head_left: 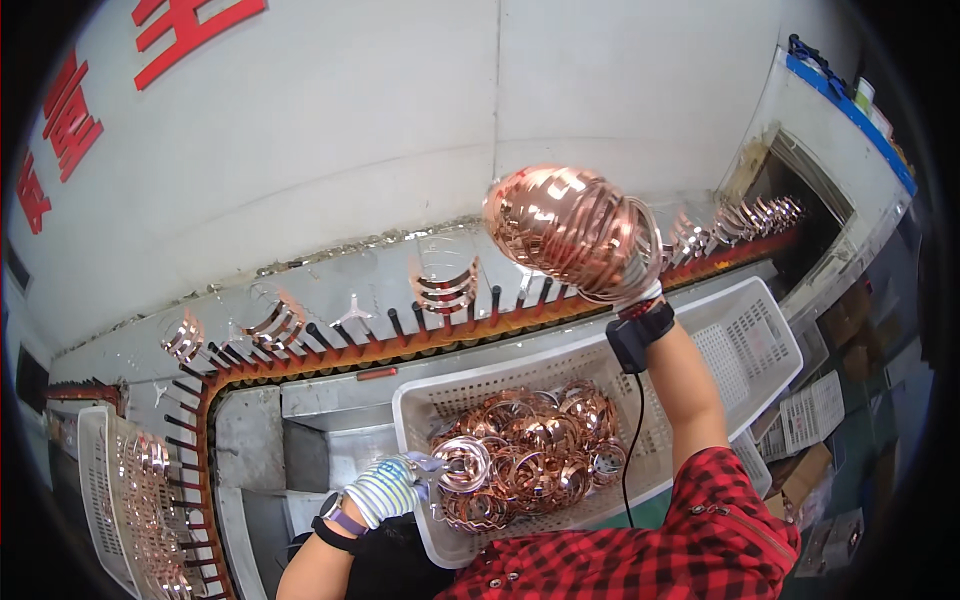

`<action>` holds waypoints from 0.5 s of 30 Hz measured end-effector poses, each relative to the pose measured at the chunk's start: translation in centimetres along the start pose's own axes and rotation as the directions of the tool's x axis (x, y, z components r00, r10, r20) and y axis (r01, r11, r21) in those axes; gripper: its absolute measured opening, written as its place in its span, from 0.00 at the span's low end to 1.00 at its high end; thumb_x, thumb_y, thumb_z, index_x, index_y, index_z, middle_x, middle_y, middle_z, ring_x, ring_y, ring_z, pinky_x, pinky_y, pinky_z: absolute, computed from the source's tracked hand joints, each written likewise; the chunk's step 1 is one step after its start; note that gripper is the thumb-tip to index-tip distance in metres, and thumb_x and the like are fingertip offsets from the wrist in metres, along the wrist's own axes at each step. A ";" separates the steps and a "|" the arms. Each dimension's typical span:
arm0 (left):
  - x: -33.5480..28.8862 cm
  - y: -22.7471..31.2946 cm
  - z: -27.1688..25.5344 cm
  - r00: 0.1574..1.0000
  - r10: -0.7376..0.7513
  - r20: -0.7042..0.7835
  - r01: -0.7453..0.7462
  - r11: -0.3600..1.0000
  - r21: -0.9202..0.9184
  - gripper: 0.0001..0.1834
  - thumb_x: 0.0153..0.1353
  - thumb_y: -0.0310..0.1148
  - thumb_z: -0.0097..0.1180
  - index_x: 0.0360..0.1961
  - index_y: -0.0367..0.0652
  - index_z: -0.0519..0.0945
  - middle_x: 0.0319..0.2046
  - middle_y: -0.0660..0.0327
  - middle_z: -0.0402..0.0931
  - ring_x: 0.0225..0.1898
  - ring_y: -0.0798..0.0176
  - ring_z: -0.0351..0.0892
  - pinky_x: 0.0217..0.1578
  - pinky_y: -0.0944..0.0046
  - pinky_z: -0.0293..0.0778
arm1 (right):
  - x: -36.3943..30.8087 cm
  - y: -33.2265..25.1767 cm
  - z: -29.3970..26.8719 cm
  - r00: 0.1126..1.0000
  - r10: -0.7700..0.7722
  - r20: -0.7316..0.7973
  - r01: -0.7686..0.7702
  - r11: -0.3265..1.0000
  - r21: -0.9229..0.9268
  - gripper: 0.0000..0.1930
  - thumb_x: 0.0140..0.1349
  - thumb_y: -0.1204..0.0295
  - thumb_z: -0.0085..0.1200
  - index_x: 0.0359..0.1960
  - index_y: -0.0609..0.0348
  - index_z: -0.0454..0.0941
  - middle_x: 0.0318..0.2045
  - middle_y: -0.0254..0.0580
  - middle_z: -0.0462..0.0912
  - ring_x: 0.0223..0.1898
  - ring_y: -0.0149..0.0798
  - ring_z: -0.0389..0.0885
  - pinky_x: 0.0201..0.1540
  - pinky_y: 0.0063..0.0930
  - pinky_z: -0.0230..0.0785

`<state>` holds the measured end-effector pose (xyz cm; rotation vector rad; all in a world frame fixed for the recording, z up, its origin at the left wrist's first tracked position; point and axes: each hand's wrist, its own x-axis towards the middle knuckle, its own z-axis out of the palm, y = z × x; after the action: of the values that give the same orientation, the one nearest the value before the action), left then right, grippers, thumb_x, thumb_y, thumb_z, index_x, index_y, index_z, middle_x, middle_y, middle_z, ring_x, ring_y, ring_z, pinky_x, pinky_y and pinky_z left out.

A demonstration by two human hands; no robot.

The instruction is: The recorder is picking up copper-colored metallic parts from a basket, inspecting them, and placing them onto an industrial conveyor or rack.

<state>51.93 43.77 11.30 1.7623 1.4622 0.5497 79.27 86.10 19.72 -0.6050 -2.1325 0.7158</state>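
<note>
My right hand (640,283), in a glove and mostly hidden, is raised over the conveyor. It is closed on a large bundle of shiny copper-coloured rings (565,225), which spreads up and to the left of the wrist. Lower down, at the left end of a white perforated basket (408,425), my left hand (388,488) wears a striped glove with greyish fingertips. Those fingertips close on the edge of a pale, shiny ring piece (462,464). Beneath it, a heap of copper-coloured rings (540,440) fills much of the basket.
A conveyor (400,345) with black upright pegs runs behind the basket and bends toward me at left. Shiny ring pieces (446,288) stand along it, some on white three-armed holders (352,312). Another basket of rings (95,470) is far left. A wall opening (810,190) lies right.
</note>
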 end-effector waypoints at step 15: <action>0.5 0.4 -0.2 1.000 0.010 0.000 -0.010 1.000 -0.007 0.29 0.51 0.33 0.53 0.58 0.48 0.79 0.49 0.46 0.79 0.50 0.43 0.78 0.54 0.53 0.74 | 0.6 9.2 -13.8 0.969 0.245 -0.035 -0.127 0.370 -0.921 0.29 0.67 0.53 0.47 0.67 0.52 0.65 0.64 0.44 0.70 0.63 0.46 0.70 0.67 0.44 0.65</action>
<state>52.15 44.30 11.62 1.7650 1.4501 0.5597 91.54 97.10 21.24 -1.4449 -2.4698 -0.5036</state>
